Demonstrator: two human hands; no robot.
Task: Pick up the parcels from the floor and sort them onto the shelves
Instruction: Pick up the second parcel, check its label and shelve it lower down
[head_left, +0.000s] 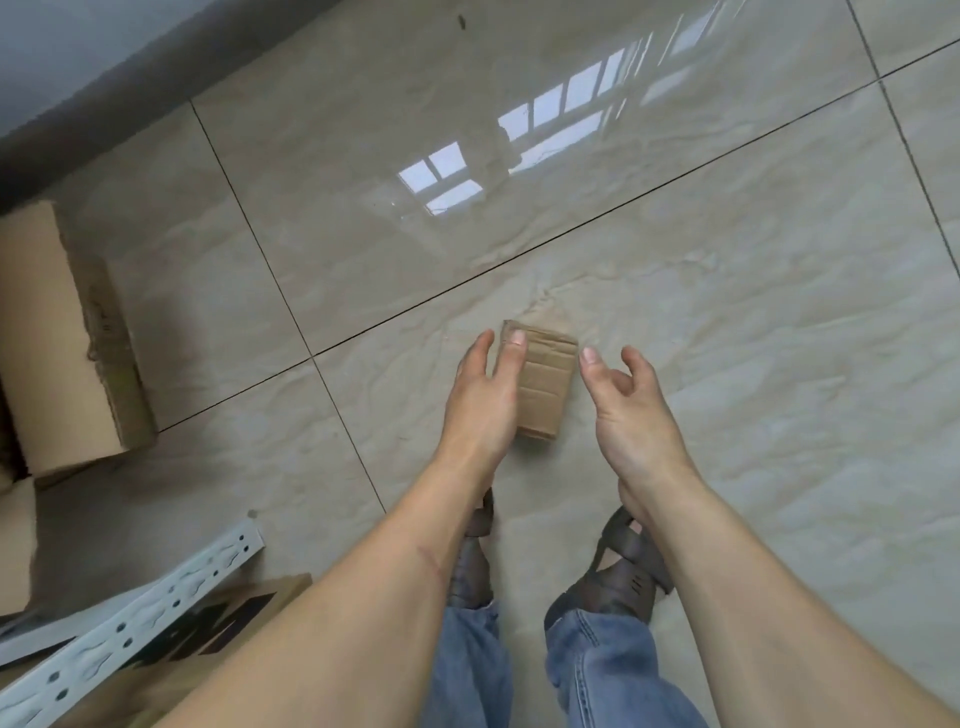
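- Nearest me, two bare forearms reach down and forward over blue jeans (597, 670) and dark sandals (618, 571) planted on the glossy tiled floor (727, 291).
- The left hand (485, 400) has its grip on a small cardboard parcel (545, 384): the thumb lies across the near left top corner, the other fingers run down the left side. Whether the parcel is lifted clear of the floor or just resting on it, I cannot tell.
- The right hand (628, 410) has an open grip, fingers curled, thumb up, just to the right of the parcel and apart from it.
- Left of the left grip and closer to me, a white perforated shelf upright (140, 618) lies slanted over a printed cardboard box (244, 618).
- Well left of the grips and further off, a big brown carton (57, 353) sits by the wall.
- Beyond the grips, window reflections (545, 135) shine on the tiles.
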